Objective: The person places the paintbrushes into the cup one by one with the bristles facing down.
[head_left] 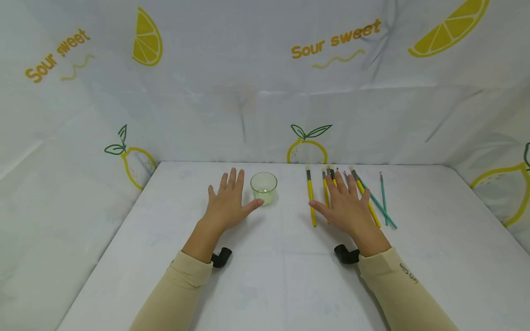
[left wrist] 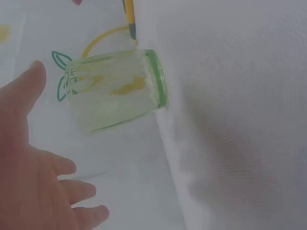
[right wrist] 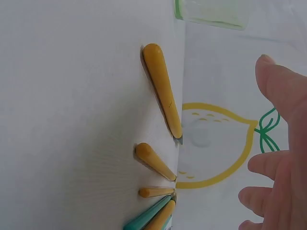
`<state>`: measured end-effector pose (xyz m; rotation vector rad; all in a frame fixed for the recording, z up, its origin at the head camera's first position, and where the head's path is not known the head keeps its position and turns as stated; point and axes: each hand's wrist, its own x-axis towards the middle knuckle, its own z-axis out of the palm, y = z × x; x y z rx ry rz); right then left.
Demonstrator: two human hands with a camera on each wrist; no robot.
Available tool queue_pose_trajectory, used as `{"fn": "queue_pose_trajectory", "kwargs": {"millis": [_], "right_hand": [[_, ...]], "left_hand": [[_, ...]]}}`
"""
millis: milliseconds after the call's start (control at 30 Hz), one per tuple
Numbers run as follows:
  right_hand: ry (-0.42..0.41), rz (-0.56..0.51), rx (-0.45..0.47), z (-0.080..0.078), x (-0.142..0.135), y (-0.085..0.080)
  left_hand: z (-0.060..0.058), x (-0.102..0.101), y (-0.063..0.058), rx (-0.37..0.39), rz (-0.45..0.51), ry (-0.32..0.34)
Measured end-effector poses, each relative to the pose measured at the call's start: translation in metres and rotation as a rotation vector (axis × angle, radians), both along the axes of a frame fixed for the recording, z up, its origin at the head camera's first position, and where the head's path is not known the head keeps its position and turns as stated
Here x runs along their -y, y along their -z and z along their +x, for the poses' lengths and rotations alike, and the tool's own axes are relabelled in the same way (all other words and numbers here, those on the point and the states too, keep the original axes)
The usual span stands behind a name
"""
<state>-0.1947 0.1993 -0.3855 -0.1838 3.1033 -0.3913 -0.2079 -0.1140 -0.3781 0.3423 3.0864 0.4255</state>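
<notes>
My left hand [head_left: 227, 204] is held with spread, straight fingers just left of a pale green glass cup [head_left: 263, 189], its thumb tip overlapping the cup's lower edge in the head view. The left wrist view shows the cup [left wrist: 115, 91] standing on the table, with the hand [left wrist: 38, 177] apart from it. My right hand [head_left: 345, 209] spreads its fingers over several paintbrushes and holds nothing. A yellow-handled brush [head_left: 311, 197] lies to its left, and a thin teal brush [head_left: 383, 197] to its right. The hand hides part of the middle brushes. In the right wrist view, yellow handles [right wrist: 160, 88] point toward the camera.
A white-covered table [head_left: 281, 285] lies under everything. Behind and beside it hangs a white curtain [head_left: 198, 124] printed with lemons and lettering. Black wrist cameras [head_left: 222, 257] sit at both sleeve cuffs.
</notes>
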Motion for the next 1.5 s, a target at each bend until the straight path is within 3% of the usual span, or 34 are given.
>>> {"fn": "queue_pose_trajectory", "kwargs": {"millis": [400,733,900,1167,1367,1500], "right_hand": [[-0.010,-0.026,-0.029,-0.004,0.001,0.002],[-0.009,-0.074,-0.028,-0.012,0.006,0.001],[-0.004,-0.114,-0.021,-0.020,0.011,0.000],[0.027,-0.096,-0.049,-0.027,0.016,0.004],[0.077,-0.079,-0.038,-0.032,0.019,0.006],[0.098,-0.114,0.028,-0.037,0.023,0.012]], "left_hand": [[-0.003,0.001,0.001,0.037,0.146,0.040],[-0.011,0.002,0.004,0.107,0.385,0.116],[-0.020,-0.002,0.007,0.156,0.554,0.067],[-0.035,-0.007,0.015,0.198,0.966,0.035],[-0.036,-0.009,0.020,0.218,1.112,-0.044],[-0.036,-0.008,0.023,0.252,1.200,-0.067]]}}
